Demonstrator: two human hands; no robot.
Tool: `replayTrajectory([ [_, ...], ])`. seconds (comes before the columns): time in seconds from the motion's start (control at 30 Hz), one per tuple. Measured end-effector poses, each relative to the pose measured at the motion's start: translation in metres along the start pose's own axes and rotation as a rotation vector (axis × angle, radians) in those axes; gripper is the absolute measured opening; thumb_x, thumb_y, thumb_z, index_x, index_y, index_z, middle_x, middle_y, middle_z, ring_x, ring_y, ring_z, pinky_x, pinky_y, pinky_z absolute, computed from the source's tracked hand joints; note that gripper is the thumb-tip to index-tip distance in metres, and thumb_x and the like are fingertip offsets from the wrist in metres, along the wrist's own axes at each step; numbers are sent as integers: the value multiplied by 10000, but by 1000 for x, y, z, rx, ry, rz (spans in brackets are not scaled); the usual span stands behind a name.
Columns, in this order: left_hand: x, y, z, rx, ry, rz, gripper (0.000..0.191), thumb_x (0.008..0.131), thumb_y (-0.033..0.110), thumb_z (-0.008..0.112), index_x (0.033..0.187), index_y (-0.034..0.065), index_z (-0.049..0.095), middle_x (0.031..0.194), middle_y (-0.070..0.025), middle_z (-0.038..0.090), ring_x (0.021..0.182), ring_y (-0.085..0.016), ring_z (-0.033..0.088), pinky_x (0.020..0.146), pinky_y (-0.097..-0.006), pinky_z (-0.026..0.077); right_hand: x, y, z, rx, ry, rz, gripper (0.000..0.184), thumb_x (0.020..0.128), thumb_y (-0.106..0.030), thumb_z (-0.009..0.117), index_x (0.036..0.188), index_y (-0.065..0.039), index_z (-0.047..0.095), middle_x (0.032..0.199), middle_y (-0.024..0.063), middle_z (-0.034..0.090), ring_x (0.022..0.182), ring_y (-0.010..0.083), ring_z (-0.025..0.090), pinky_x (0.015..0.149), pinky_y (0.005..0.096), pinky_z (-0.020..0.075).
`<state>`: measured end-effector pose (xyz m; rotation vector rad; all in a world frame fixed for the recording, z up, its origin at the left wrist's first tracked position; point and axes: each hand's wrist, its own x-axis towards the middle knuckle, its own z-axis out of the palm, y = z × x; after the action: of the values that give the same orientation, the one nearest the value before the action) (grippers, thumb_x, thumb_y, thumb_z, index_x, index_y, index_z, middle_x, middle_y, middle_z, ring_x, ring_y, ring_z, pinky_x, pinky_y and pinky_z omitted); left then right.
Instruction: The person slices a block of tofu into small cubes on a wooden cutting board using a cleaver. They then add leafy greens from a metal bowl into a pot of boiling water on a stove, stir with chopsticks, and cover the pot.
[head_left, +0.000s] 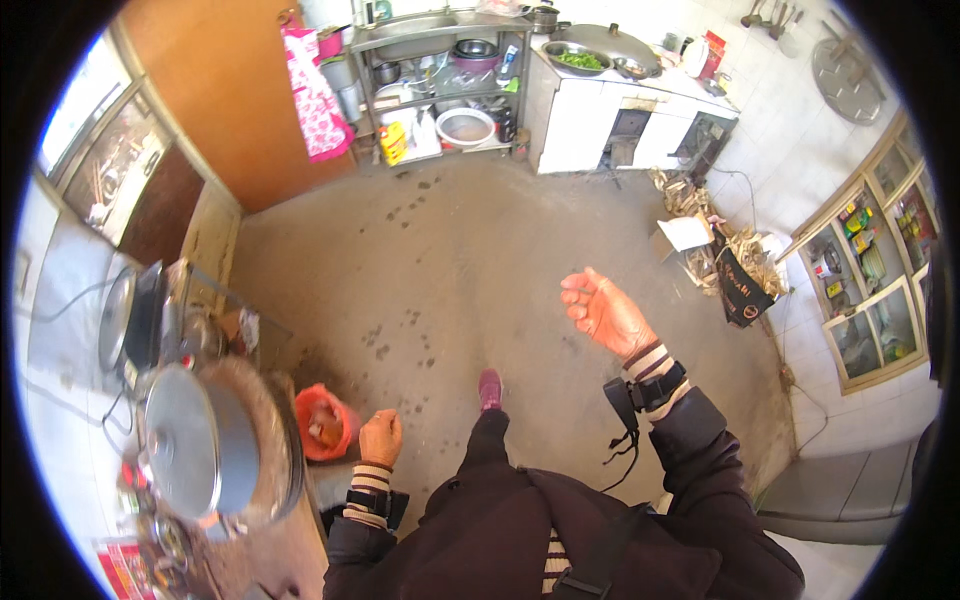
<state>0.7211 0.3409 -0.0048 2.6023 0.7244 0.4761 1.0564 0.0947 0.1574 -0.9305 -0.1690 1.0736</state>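
Observation:
My right hand (606, 311) is held out over the concrete floor, palm turned up and fingers loosely bent, with nothing seen in it. Low on the left, my left hand (381, 439) is curled into a loose fist; its palm side is hidden and no object shows in it. Just left of that hand stands a bin lined with a red plastic bag (328, 422), with waste inside. Beyond the bin, a large lidded metal pot (199, 442) sits on a round board (274, 442) on a wooden table (259, 559). One shoe (490, 388) is stepping forward on the floor.
Ahead are a steel sink stand (442, 97) and a white-tiled stove (574, 124) bearing a bowl of green vegetables (579, 60). Dry husks (694, 199) and a black bag (739, 277) lie by the right wall, below a glazed cabinet (870, 262). An orange door (217, 97) stands at left.

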Motion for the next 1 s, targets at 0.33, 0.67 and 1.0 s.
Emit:
replayTrajectory([
  [0.33,282,21,48,-47,-102,27,124,783,136,552,862,54,598,784,-159,608,710,-339,588,628,-415,474,183,-179,-106,205,250,-167,353,892,-327,508,967,18,514,818,101,554,651,137,524,561,197,473],
  [0.67,422,13,58,-31,31,-85,109,782,94,552,852,28,603,813,-158,611,731,-337,588,651,-401,473,373,-318,-214,247,346,-315,445,883,-361,520,1019,58,456,924,149,493,674,136,497,581,190,468],
  [1.0,551,33,92,148,9,-400,108,778,127,558,828,40,598,768,-153,600,690,-332,584,624,-393,469,632,-430,-325,341,430,-235,716,832,-401,589,1234,76,237,1074,258,435,805,235,518,601,249,507],
])
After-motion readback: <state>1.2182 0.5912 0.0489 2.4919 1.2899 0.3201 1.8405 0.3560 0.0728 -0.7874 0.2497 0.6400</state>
